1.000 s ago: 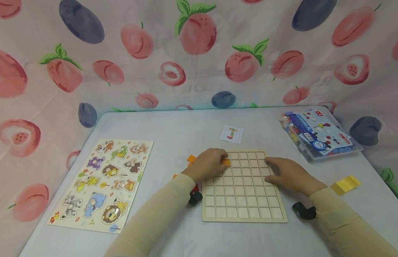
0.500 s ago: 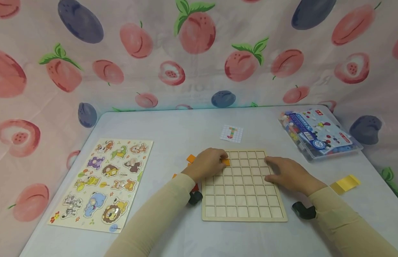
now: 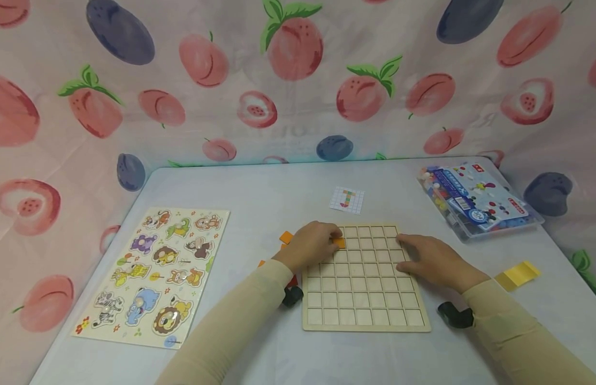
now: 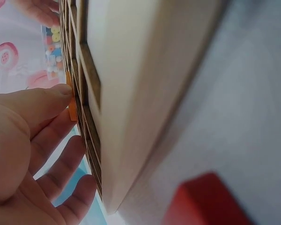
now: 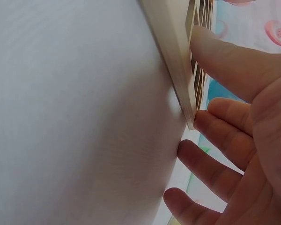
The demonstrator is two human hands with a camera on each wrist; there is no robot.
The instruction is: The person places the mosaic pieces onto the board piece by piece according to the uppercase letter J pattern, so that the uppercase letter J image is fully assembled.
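A square wooden grid board point(image 3: 365, 327) lies flat on the table before me. My left hand point(image 3: 310, 247) is over its upper left part and pinches a small orange tile point(image 3: 340, 243) between thumb and index finger. In the left wrist view the tile point(image 4: 72, 111) stands at the grid's dividers; whether it sits fully in a cell I cannot tell. My right hand point(image 3: 435, 262) rests at the board's right edge, its thumb point(image 5: 210, 44) on the rim and its other fingers fairly straight along the side.
Beyond the board lies a small pattern card point(image 3: 347, 200). An animal puzzle board point(image 3: 153, 278) is at left. A clear box of colored pieces point(image 3: 478, 200) stands back right, with yellow tiles point(image 3: 518, 276) nearer. Orange tiles point(image 3: 285, 238) and a red piece point(image 4: 203, 204) lie left of the grid.
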